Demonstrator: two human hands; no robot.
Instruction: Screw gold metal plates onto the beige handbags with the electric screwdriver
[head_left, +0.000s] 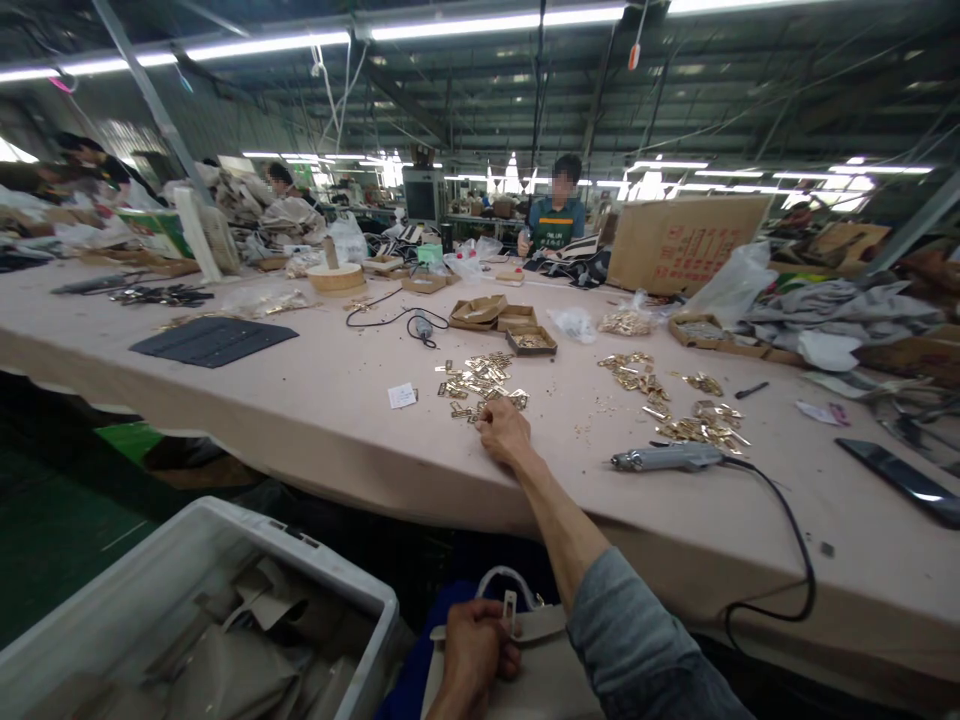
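Beige bag (551, 675) being held by left hand (474, 645), grip closed just beside gold clasp (509, 606). Metal fittings (484, 375) being reached by right hand (504, 430), grip narrow; cannot tell if piece being pinched. Electric screwdriver (667, 458) lying right of that grip; white crate (379, 590) standing left of bag grip.

Glossy gold-coloured metal fittings (486, 376) glint at the centre, over the matt, faintly creased cloth table cover (360, 440). Toward six o'clock, the beige bag (551, 672) looks like smooth leather. The sleeve (637, 615) at five is matt woven cloth. At four, the power screwdriver (667, 458) pairs dull grey casing with a metal tip. Dull brown cardboard forms the carton (679, 245) at two, pale wood the disc (335, 280) at ten, hard white plastic the crate (127, 600) towards eight.
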